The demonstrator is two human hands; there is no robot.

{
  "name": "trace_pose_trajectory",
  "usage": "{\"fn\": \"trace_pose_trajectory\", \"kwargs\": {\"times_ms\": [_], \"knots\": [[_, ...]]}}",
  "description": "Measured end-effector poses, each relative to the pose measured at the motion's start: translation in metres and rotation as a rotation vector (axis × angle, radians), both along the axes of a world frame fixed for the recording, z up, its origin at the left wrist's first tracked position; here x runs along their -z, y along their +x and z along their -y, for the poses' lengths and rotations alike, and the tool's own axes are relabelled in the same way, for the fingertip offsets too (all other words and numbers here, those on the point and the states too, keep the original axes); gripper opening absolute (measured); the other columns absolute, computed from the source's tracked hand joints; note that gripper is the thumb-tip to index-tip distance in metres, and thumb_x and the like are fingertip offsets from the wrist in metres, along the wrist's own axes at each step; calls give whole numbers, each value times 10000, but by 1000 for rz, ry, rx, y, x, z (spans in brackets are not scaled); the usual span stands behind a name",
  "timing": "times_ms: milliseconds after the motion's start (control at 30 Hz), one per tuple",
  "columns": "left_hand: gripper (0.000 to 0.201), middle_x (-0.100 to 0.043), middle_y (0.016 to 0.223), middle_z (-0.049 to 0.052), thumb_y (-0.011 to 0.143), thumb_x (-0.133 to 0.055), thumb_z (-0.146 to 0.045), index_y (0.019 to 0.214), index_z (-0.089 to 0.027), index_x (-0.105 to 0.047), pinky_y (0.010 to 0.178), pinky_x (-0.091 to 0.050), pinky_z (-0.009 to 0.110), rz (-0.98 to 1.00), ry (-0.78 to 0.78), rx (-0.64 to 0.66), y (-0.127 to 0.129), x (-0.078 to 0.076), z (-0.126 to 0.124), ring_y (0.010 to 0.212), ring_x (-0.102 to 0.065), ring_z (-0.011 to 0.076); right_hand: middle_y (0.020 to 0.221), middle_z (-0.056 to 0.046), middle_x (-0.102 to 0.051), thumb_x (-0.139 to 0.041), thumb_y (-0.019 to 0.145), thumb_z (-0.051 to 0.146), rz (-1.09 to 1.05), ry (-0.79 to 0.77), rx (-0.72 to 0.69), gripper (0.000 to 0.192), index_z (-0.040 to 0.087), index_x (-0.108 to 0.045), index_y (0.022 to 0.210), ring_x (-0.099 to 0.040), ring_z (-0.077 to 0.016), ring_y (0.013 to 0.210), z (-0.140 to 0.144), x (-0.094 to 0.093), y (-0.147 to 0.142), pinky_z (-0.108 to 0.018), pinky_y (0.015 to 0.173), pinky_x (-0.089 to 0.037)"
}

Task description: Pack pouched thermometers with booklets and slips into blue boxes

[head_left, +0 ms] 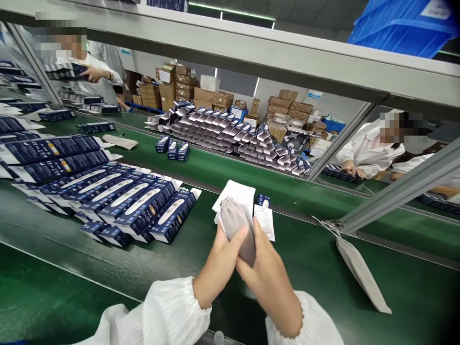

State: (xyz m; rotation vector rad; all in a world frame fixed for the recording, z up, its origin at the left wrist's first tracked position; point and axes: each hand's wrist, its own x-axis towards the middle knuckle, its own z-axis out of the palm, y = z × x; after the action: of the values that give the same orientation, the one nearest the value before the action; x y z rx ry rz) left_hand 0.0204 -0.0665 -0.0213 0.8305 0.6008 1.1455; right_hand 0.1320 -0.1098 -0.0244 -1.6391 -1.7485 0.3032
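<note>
Hands (220, 263) (268, 270) (two) clasp one gray pouch (235, 220); one pale pouch (361, 273) lies at right.

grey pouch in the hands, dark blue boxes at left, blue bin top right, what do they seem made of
Grey pouch: seemingly soft, matte cloth, since its neck gathers in folds. Dark blue boxes: probably printed card with a slight sheen; thin white flaps stick out. Blue bin: likely moulded plastic, going by its shiny, ribbed walls.
</note>
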Motion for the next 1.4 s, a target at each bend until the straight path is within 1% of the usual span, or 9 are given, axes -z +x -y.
{"fn": "trace_pose_trajectory", "kwargs": {"times_ms": [200,400,567,700,833,1000,1167,1267,1400], "knots": [[498,-483,1382,57,911,-483,-415,1374,-280,-359,1068,-349,369,-71,214,95,-25,3,-3,1292,-426,243,1308,-35,-536,-535,853,253,-237,-83,-191,545,286,-389,1377,-550,-272,1147,-7,-17,-19,-392,918,-498],[457,-489,1302,128,958,-299,-384,1335,-179,-456,1095,-297,425,-1112,766,-205,-80,-4,-68,1260,-411,255,966,-47,-682,-635,794,334,-341,-261,-126,348,215,-572,1115,-651,-263,874,-26,-29,-12,-365,782,-531],[377,-372,1406,261,844,-510,-262,1144,-53,-604,1074,-188,620,-1316,706,-276,-125,34,-117,1348,-229,431,1059,-71,-657,-619,811,428,-401,-347,-74,392,207,-559,1129,-629,-268,937,-30,-28,-7,-358,756,-539],[404,-436,1400,149,846,-532,-305,1239,-215,-560,1037,-339,545,-1339,634,-267,-136,45,-100,1271,-419,369,1045,-70,-657,-641,785,447,-446,-333,-34,450,211,-544,1156,-631,-277,920,-32,-25,-6,-372,739,-547],[748,-444,1382,119,877,-518,-371,1472,-254,-81,1040,-391,396,-1062,500,-434,-114,31,-59,1252,-470,250,1140,-81,-623,-636,791,445,-540,-283,-20,517,218,-487,1231,-625,-285,951,-32,-32,2,-370,722,-559],[560,-393,1385,92,826,-622,-282,1322,-281,-362,1059,-355,373,-565,474,-159,-60,20,-14,1276,-420,250,1144,-70,-620,-660,791,453,-388,-177,20,517,251,-477,1230,-626,-285,956,-26,-39,22,-364,734,-552],[262,-535,1151,56,798,-670,-268,855,-217,-419,924,-426,338,-269,333,213,-37,12,-20,1082,-542,202,1098,-71,-635,-649,807,410,-255,-183,-3,463,237,-498,1208,-630,-287,934,-16,-34,47,-406,788,-538],[314,-566,1030,17,785,-686,-239,951,-243,-420,901,-426,323,-310,329,216,-27,10,-27,1024,-561,182,1166,-81,-614,-655,802,413,-413,-180,-2,470,221,-504,1204,-602,-302,1025,-9,-41,70,-418,842,-529],[731,-535,1224,28,796,-673,-238,1358,-362,-222,994,-374,352,-485,379,164,-11,13,-22,1164,-506,205,1140,-89,-633,-624,806,493,-749,-76,52,416,211,-546,1101,-608,-311,1027,-11,-64,94,-389,764,-560]]}}
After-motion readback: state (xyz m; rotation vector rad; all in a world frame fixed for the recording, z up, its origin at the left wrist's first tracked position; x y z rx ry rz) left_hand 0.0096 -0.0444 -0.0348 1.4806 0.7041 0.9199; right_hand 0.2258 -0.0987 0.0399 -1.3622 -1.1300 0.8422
